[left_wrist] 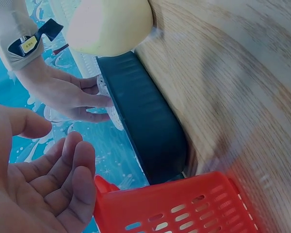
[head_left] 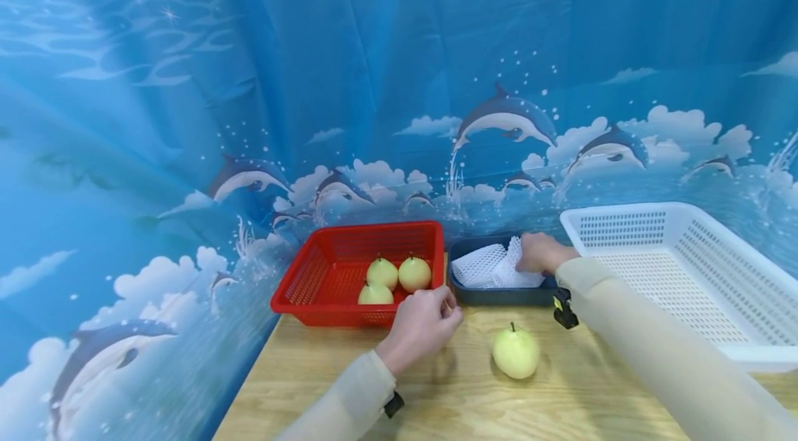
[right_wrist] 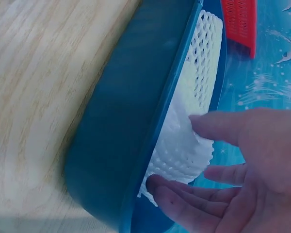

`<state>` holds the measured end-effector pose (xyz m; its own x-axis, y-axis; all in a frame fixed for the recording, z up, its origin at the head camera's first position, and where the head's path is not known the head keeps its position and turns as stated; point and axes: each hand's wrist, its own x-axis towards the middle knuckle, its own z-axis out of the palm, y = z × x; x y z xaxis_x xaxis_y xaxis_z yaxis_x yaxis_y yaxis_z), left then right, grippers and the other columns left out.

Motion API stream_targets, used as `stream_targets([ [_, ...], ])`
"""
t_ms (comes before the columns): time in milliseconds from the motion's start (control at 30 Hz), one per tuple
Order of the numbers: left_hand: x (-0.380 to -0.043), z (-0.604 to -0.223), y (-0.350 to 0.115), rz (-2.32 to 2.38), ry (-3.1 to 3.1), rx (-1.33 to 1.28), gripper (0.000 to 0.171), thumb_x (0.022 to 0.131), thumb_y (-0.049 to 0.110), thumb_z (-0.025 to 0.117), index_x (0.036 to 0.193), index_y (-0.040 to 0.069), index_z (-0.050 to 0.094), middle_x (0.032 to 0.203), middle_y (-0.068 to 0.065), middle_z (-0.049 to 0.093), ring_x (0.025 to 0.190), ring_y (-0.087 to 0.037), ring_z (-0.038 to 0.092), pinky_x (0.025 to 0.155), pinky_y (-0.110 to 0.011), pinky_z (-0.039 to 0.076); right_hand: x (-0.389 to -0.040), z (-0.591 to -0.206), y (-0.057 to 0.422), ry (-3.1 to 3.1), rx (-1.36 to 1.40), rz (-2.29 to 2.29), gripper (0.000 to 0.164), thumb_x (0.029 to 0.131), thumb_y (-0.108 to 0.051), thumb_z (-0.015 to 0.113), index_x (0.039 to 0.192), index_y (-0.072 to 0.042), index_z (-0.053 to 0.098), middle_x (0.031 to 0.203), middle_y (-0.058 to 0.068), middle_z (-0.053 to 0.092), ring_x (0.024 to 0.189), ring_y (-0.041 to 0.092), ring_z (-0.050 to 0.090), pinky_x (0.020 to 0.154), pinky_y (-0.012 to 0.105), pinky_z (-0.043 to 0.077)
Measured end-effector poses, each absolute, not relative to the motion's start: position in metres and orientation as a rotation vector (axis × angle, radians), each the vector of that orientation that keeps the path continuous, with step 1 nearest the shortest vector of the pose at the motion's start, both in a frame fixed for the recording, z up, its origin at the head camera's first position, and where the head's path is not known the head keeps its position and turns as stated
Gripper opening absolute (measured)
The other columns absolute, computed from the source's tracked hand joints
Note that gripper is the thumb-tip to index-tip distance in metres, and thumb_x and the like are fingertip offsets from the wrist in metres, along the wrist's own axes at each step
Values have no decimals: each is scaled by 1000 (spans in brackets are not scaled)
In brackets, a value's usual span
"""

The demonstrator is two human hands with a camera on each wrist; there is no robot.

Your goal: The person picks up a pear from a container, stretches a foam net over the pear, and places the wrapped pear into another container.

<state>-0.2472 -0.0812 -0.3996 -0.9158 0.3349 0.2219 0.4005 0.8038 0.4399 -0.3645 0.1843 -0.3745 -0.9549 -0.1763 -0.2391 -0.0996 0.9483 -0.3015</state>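
Observation:
My right hand [head_left: 541,253] reaches into a dark blue bin [head_left: 511,297] and grips a white foam fruit net [right_wrist: 184,150], thumb on one side and fingertips on the other. More white foam netting [head_left: 476,265] lies in the same bin. My left hand [head_left: 421,325] hovers by the near right corner of a red basket [head_left: 305,317], fingers loosely curled and holding nothing, as the left wrist view shows. Inside the red basket sit three yellow-green pears [head_left: 382,273]. One more pear [head_left: 515,352] stands stem up on the table, in front of the bin and between my forearms.
A white perforated basket [head_left: 630,219] stands on the right, beyond my right forearm. The wooden table [head_left: 461,406] ends on the left at a slanting edge. A blue curtain printed with dolphins [head_left: 386,81] hangs close behind the containers.

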Motion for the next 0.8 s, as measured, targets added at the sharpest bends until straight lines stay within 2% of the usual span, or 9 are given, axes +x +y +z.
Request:
stream_targets([
  [33, -247, -400, -81, -738, -2854, -588, 8, 93, 27, 65, 92, 19, 66, 57, 9, 51, 48, -7, 48, 47, -23, 40, -365, -375, 184, 2835, -200, -419, 57, 94, -13, 61, 139, 16, 41, 125, 33, 55, 68, 22, 56, 57, 32, 46],
  [100, -247, -400, -80, -737, -2848, -594, 8, 93, 27, 64, 91, 19, 66, 57, 9, 51, 48, -7, 48, 47, -23, 39, -366, -375, 184, 2850, -217, -405, 51, 95, -6, 54, 139, 17, 41, 126, 36, 54, 70, 23, 57, 55, 32, 46],
  [200, -247, -401, -80, -742, -2845, -598, 7, 93, 26, 64, 91, 19, 66, 56, 9, 51, 48, -7, 48, 46, -23, 39, -367, -375, 185, 2906, -242, -379, 47, 95, 0, 47, 139, 16, 42, 133, 39, 50, 93, 37, 63, 63, 36, 49],
  [300, -247, -401, -81, -744, -2849, -595, 7, 93, 26, 64, 91, 19, 66, 56, 9, 51, 48, -7, 48, 47, -23, 39, -365, -375, 187, 2981, -268, -385, 50, 95, 1, 47, 142, 16, 38, 139, 41, 46, 113, 48, 59, 69, 40, 51],
  [333, -247, -401, -81, -742, -2849, -594, 7, 93, 26, 64, 91, 19, 66, 56, 9, 51, 48, -7, 48, 47, -23, 40, -364, -375, 187, 3003, -271, -393, 51, 95, 1, 48, 143, 16, 37, 138, 40, 47, 111, 48, 60, 69, 40, 51],
  [467, -247, -401, -81, -747, -2864, -587, 7, 93, 26, 64, 91, 20, 66, 56, 8, 52, 48, -7, 49, 47, -23, 40, -359, -373, 189, 3073, -283, -445, 56, 93, 1, 49, 145, 16, 34, 125, 39, 56, 80, 33, 65, 57, 34, 47],
  [533, -247, -401, -81, -750, -2866, -588, 7, 93, 26, 64, 91, 20, 66, 56, 8, 52, 48, -7, 49, 47, -23, 40, -356, -371, 190, 3093, -273, -478, 57, 93, 1, 49, 146, 14, 33, 120, 37, 58, 70, 26, 60, 54, 33, 44],
  [667, -247, -403, -81, -743, -2849, -611, 7, 93, 26, 64, 90, 20, 65, 56, 9, 51, 48, -7, 48, 47, -23, 40, -347, -367, 192, 3098, -287, -580, 59, 92, 3, 45, 149, 10, 32, 97, 27, 65, 56, 20, 52, 49, 32, 41],
  [800, -247, -403, -80, -737, -2832, -634, 7, 92, 25, 63, 88, 19, 65, 56, 9, 50, 47, -7, 47, 47, -23, 40, -336, -362, 193, 3107, -362, -673, 58, 91, 4, 42, 149, 8, 34, 69, 10, 59, 45, 14, 41, 44, 28, 37],
])
